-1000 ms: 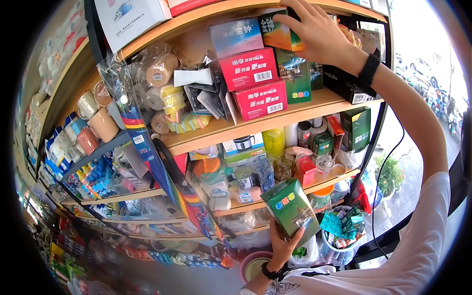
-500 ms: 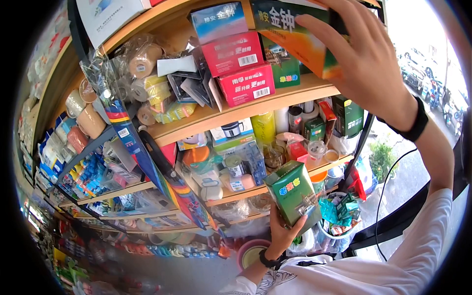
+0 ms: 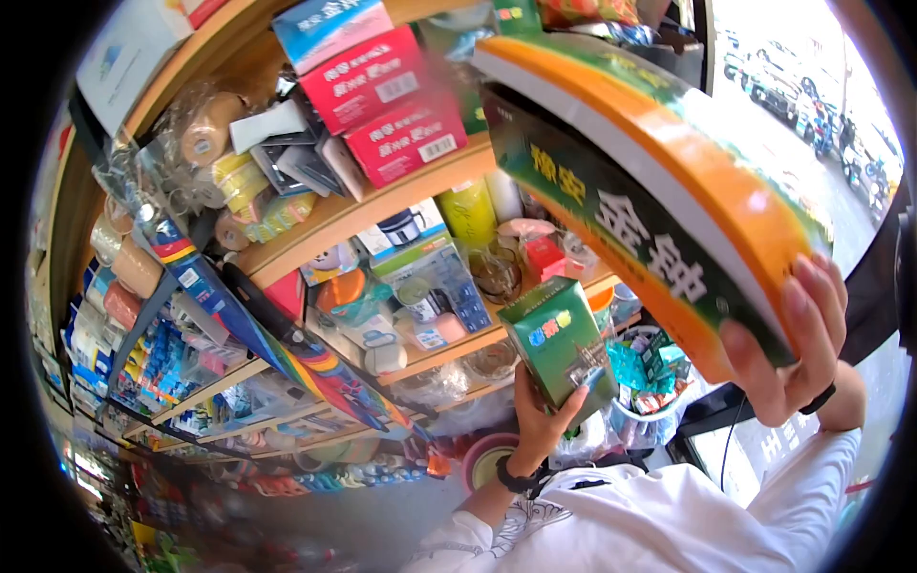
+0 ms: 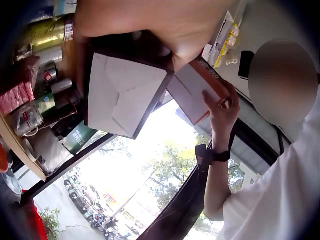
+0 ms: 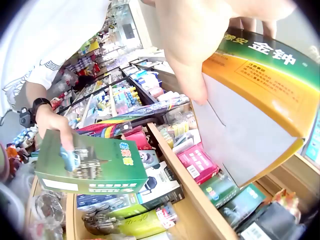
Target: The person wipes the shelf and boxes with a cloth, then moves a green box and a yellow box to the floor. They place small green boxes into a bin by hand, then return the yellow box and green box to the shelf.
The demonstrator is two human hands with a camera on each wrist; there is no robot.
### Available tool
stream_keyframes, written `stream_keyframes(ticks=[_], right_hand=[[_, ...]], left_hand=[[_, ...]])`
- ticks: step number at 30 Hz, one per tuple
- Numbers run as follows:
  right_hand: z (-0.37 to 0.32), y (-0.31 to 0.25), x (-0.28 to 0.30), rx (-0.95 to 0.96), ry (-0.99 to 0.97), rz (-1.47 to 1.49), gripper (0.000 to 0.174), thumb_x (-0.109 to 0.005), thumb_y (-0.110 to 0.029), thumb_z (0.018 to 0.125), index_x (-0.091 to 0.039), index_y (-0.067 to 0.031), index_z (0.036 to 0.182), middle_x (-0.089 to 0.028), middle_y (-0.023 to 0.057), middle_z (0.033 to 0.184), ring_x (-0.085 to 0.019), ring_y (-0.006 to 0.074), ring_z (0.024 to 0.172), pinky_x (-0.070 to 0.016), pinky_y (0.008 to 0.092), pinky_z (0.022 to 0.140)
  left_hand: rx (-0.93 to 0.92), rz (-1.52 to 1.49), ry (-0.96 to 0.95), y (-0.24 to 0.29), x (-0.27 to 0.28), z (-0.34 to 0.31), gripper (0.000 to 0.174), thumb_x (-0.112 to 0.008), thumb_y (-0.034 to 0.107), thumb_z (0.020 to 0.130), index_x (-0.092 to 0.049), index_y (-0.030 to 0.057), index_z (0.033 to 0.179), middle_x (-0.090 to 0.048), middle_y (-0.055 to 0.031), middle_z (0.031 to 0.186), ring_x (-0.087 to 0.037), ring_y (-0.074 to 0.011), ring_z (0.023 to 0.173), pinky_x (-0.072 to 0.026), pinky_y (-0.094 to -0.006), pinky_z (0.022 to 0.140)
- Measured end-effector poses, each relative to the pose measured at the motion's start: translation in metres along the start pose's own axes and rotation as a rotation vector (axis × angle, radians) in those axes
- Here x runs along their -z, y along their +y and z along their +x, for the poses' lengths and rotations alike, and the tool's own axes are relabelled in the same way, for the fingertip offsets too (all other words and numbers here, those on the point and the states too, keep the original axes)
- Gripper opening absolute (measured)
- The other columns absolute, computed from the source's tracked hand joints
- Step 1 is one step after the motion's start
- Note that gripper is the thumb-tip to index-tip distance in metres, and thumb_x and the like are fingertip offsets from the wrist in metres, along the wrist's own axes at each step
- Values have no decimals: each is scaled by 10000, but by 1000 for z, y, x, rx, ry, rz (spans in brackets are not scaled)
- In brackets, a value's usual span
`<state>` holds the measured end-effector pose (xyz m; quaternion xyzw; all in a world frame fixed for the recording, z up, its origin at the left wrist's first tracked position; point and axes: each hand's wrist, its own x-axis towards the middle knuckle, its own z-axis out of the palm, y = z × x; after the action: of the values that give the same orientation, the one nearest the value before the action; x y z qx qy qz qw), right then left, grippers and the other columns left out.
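Observation:
My left hand [image 3: 540,425] grips a green printed box [image 3: 556,329] low in front of my body, thumb across its front face. In the right wrist view that box [image 5: 100,165] shows a building picture and pale lettering. Up at the right, my right hand [image 3: 800,349] holds a larger orange and dark green box [image 3: 611,205] with big white characters. Thumb and fingers clasp its near end. This box's plain white side [image 5: 240,125] faces the right wrist camera. In the left wrist view the right hand [image 4: 224,112] pinches its edge.
Red boxes [image 3: 368,81] are stacked on the upper shelf, with a blue box [image 3: 330,29] on top. Below, a shelf holds a yellow-green bottle [image 3: 466,215] and packaged goods. Rainbow-striped packaging [image 3: 258,310] hangs before the shelves. A bucket [image 3: 650,411] stands below right.
My right hand has pulled the orange and green box off the upper shelf and brought it right and nearer the head camera. The left hand still holds the green box. The view has swung rightward.

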<state>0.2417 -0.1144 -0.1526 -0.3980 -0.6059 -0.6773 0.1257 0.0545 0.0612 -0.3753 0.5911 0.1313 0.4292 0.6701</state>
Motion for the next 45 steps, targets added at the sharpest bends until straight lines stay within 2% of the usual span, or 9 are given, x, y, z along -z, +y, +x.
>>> stream_keyframes(ticks=[3,9,14,15,21,24,29,35,45], right_hand=[[-44,-22,27,-56,-52,80,584,-834,-97,831,-507,-120,1314,-510,279,1300,-615,441,1168,-546,613,1020],[-122,-61,91,-187,-194,96,633,-935,-267,727,-553,-331,1227,-445,93,1314,-524,307,1236,-500,549,1073],[-168,-79,164,-179,-430,102,581,-817,-251,856,-489,-307,1332,-382,122,1359,-472,326,1274,-490,577,1077],[-183,-81,177,-92,-426,66,408,-605,-239,1013,-462,-234,1395,-402,184,1417,-486,408,1305,-445,664,1098],[-183,-91,241,-145,-820,166,419,-556,-214,1026,-457,-156,1430,-381,225,1445,-481,452,1313,-415,714,1096],[-176,-103,257,-283,-992,210,622,-720,-218,925,-401,-225,1459,-348,185,1430,-444,389,1338,-445,635,1118],[-167,-104,264,-351,-1192,407,554,-649,-248,966,-427,-250,1473,-342,161,1471,-405,375,1384,-412,594,1145],[-178,-102,263,-302,-1222,493,489,-593,-260,959,-453,-282,1427,-349,158,1507,-429,387,1374,-419,618,1117],[-204,-93,201,-462,-1100,698,542,-799,-258,849,-578,-381,1329,-481,-22,1353,-467,197,1297,-415,404,1121]], left_hand=[[53,-21,-17,-10,-4,1,641,-834,28,840,-425,34,1334,-570,-74,1249,-612,-143,1124,-518,-298,947],[26,46,-71,-60,-6,16,709,-824,4,833,-394,26,1396,-549,-88,1291,-594,-162,1167,-514,-315,973],[121,73,-162,-121,-7,25,648,-821,11,827,-427,33,1341,-567,-86,1248,-596,-174,1127,-502,-325,965],[133,91,-187,-137,-5,26,635,-826,21,822,-443,32,1328,-576,-87,1235,-597,-172,1118,-499,-324,959],[420,82,-286,-268,-1,10,551,-845,105,817,-518,30,1254,-634,-79,1149,-621,-167,1027,-506,-321,911],[600,161,-364,-342,-4,-4,533,-874,137,786,-554,14,1194,-656,-75,1084,-635,-161,952,-528,-317,840],[783,200,-345,-468,-16,-36,589,-898,141,737,-568,2,1205,-674,-74,1051,-646,-179,941,-533,-326,856],[906,177,-293,-539,-32,-49,500,-887,109,663,-647,-1,1087,-709,-100,1038,-678,-218,918,-545,-356,841],[826,625,-307,-578,-62,-48,673,-888,232,669,-590,3,1228,-667,-214,1159,-631,-402,1117,-491,-475,992]])
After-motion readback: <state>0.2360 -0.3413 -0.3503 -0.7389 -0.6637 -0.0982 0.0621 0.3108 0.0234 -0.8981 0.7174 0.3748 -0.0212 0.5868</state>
